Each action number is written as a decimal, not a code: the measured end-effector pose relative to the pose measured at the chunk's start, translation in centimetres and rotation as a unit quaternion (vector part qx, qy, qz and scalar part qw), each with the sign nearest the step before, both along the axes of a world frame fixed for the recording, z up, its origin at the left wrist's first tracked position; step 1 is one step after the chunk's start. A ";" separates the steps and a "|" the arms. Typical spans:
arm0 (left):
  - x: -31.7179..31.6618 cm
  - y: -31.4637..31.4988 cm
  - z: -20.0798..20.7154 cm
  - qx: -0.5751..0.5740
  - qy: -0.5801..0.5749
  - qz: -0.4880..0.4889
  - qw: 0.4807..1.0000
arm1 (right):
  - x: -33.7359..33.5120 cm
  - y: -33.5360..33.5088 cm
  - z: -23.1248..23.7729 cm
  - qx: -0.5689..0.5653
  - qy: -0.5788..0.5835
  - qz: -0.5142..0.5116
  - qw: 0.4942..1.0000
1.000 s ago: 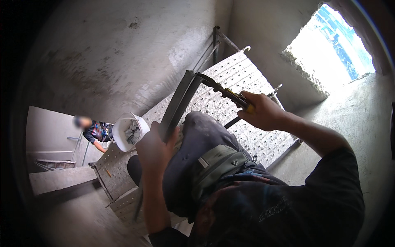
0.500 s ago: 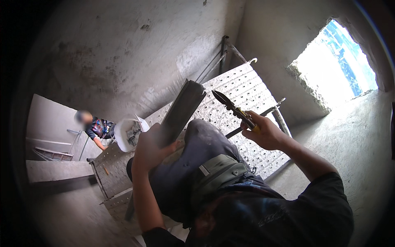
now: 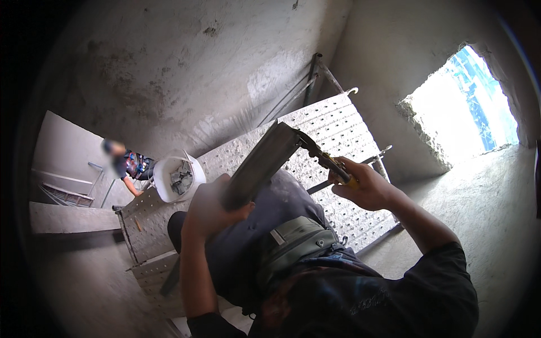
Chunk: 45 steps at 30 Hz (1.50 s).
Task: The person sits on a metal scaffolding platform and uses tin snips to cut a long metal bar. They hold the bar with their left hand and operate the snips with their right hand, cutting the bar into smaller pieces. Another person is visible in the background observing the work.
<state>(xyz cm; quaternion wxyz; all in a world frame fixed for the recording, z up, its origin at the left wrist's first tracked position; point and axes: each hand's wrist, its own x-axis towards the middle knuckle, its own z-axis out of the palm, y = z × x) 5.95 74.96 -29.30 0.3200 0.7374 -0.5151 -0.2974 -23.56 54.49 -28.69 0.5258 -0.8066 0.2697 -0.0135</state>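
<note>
My left hand (image 3: 213, 207) is wrapped round the lower part of a grey metal channel (image 3: 265, 160), which slants up and to the right above my raised knee. In my right hand (image 3: 363, 185) is a pair of tin snips (image 3: 326, 161), gripped by its yellow handles. The dark jaws of the snips meet the channel's upper end at its right-hand edge. Whether the blades have closed through the metal I cannot tell. Part of my left hand and the channel near it is blurred.
Beneath me lies a perforated metal scaffold platform (image 3: 332, 124) with tube railings (image 3: 311, 79) at its far end. A white bucket (image 3: 194, 174) holding grey rubble stands left of my knee. Beyond it a co-worker (image 3: 132, 166) bends down. The right wall has a rough opening (image 3: 459, 104).
The tin snips, apart from the channel before, now touch its upper end. The channel has tilted further to the right and its top sits lower. My head view has shifted slightly.
</note>
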 end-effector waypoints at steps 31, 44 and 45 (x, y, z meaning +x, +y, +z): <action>0.0 -0.8 -1.3 -0.009 -0.056 -0.005 0.998 | 0.3 -0.3 -1.4 -0.079 0.114 -0.039 0.990; 0.0 -0.5 -0.7 0.003 0.002 -0.019 1.000 | 0.6 -0.2 -1.1 -0.101 0.069 -0.035 0.992; 0.0 -0.5 -0.7 0.008 -0.014 -0.021 1.000 | 0.7 -0.3 -0.9 -0.101 0.075 -0.027 0.992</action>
